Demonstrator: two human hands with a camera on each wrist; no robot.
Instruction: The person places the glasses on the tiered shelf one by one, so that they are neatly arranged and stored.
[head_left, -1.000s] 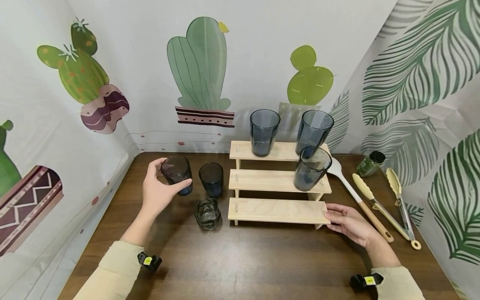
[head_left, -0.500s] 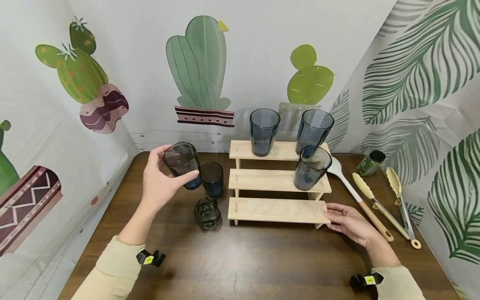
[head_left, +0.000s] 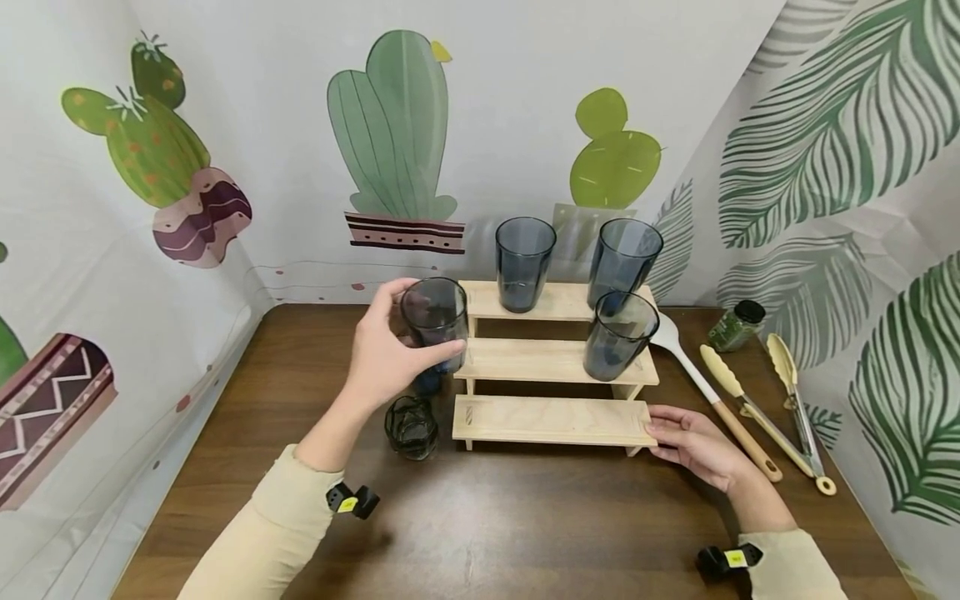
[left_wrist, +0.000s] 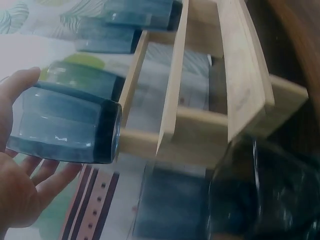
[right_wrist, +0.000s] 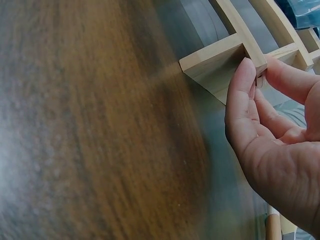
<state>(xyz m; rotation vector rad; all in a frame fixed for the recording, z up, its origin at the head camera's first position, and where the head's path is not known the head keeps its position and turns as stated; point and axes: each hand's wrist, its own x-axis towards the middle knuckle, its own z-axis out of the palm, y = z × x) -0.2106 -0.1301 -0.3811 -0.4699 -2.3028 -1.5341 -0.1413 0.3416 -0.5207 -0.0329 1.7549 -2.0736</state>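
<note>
blue glass (head_left: 435, 315) | left hand (head_left: 384, 356) grips it aloft | right hand (head_left: 693, 446) pinches shelf (head_left: 551, 419)

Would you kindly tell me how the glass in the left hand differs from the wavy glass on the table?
The held glass is held aloft by the left hand; the wavy glass stands on the table. The held glass looks bluish; the wavy glass looks darker, greenish. Both are see-through.

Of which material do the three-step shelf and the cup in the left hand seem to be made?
The shelf looks like smooth, unpainted wood: grain shows on its lowest board. The cup in the left hand seems glossy tinted glass, being see-through with highlights, though plastic is possible.
</note>
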